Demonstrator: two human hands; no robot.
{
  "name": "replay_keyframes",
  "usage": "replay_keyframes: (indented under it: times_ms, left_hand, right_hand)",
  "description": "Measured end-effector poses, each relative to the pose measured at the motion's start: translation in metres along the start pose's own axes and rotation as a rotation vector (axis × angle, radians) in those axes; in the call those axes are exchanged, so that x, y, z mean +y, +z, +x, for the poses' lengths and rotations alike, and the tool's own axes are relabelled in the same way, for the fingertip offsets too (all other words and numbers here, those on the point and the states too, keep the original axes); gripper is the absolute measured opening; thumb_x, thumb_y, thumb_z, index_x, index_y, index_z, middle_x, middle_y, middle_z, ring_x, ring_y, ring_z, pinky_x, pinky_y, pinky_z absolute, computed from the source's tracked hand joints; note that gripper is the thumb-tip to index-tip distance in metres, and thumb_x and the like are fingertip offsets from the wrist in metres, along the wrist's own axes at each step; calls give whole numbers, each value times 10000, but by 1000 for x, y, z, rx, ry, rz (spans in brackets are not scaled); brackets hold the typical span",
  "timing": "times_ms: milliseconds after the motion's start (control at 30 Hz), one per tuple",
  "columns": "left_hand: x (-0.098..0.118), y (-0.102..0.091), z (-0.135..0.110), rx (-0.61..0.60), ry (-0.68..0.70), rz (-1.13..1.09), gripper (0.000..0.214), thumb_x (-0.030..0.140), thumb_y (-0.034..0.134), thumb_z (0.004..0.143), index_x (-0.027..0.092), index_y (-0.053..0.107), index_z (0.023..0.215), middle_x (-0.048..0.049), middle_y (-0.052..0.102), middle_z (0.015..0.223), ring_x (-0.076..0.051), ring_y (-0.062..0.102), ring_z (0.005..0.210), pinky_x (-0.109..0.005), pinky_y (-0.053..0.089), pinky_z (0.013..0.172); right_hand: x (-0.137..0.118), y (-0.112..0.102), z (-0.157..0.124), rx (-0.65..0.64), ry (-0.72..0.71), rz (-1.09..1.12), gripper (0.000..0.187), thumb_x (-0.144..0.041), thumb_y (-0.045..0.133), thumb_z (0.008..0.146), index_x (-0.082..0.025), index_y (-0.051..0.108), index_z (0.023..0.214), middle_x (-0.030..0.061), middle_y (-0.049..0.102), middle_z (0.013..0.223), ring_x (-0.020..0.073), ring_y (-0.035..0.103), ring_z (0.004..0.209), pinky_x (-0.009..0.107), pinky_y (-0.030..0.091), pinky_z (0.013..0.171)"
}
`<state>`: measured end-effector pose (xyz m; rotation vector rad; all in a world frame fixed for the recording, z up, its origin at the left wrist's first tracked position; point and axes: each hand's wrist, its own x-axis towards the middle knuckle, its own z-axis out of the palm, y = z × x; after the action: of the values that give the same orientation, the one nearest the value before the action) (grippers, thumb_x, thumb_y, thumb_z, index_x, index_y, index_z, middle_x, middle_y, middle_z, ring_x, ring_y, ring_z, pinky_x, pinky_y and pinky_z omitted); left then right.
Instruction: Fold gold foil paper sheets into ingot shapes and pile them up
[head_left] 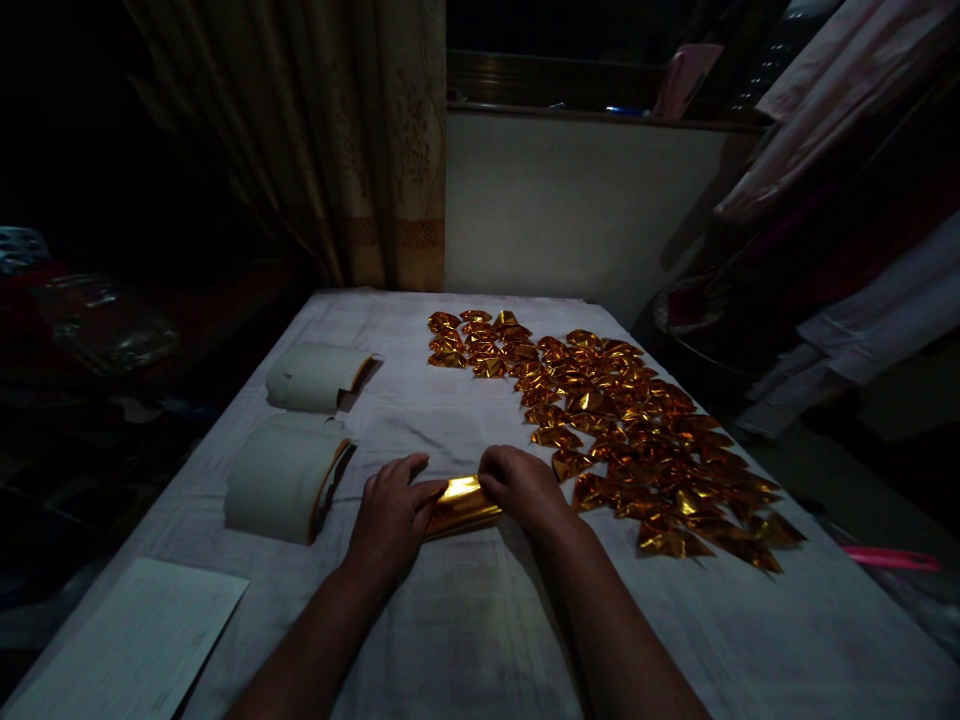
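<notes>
A shiny gold foil sheet [459,508], rolled or folded into a low tube, lies on the white cloth between my hands. My left hand [394,510] grips its left end, thumb on top. At the right end, my right hand [525,490] has its fingers closed on the foil. To the right spread many folded gold foil pieces [622,400] in loose rows. Two curved stacks of pale sheets [285,480] with orange-gold edges rest to the left of my left hand.
A flat pale printed sheet [135,640] lies at the table's near left corner. Behind the cloth-covered table [480,640] are a curtain [375,150] and a low wall with a ledge holding a pink jug [686,80]. Clothes [885,300] hang at the right.
</notes>
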<state>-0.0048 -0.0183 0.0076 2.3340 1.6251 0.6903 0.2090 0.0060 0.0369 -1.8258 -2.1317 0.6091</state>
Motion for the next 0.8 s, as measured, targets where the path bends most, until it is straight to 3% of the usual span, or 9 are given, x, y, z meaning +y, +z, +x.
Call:
replay_keyframes:
  times_ms: [233,467,667,800]
  left_hand:
    - [0,-3,1,-44,-27,-36,259,196,648,862,304,770,1064,-92,605,1361,-323,533,1273,-539,425,1035]
    - [0,-2,1,-66,-52,-37,255,210,665,852,297,766,1070,-99,586,1392,-332,510,1304,-551,404,1047]
    - [-1,-1,1,-60,-50,-43,267,212,657,853,302,757,1084,-93,585,1396,-325,509,1302,-551,387,1061]
    - [-1,0,0,-48,-47,-48,261,210,649,855,302,756,1075,-87,591,1390,-320,511,1300,-540,392,1058]
  right_hand:
    - [-1,-3,-1,2,-92,-33,149,-130,651,835,-238,744,875,24,690,942,170,617,903,254,390,735]
    - [-10,-6,0,69,-162,-8,186,-158,634,883,-247,757,991,46,744,991,201,647,957,282,439,805]
    - [-27,9,1,-75,-150,-85,181,-215,606,919,-260,754,1015,44,750,1002,193,673,915,273,425,733]
    - [-32,19,0,-66,-105,-125,176,-256,572,949,-251,743,991,63,732,1001,198,668,876,281,395,686]
